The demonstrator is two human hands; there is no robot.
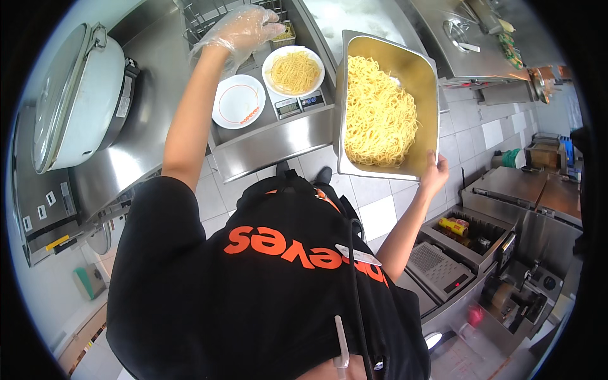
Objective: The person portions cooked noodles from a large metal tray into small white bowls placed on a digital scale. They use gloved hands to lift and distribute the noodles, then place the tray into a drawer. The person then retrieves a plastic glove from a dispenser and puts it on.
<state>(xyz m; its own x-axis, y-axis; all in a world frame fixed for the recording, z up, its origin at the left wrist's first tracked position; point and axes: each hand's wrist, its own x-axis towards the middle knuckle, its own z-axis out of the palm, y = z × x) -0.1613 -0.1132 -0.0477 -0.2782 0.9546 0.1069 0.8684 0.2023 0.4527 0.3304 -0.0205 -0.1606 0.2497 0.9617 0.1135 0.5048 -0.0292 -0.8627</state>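
Note:
My left hand (247, 29), in a clear plastic glove, is above the far side of a steel counter bay. Its thumb and fingers are a little apart, with nothing visible between them. Close to the fingertips is a small metal basket (284, 39) with noodles inside. My bare right hand (434, 172) grips the near right corner of a deep steel pan (422, 61), tilted and part full of yellow noodles (377, 118). Left of the pan, a white bowl of noodles (294, 72) rests on a digital scale (288, 107). Beside it sits a second white bowl (237, 102), with a few noodle strands.
Wire racks (204, 19) stand at the back of the bay. Behind the pan is a steaming, foamy vat (351, 19). A large lidded cooker (90, 95) occupies the left counter (147, 90). To the right are a tiled floor (377, 216) and steel kitchen units (510, 187).

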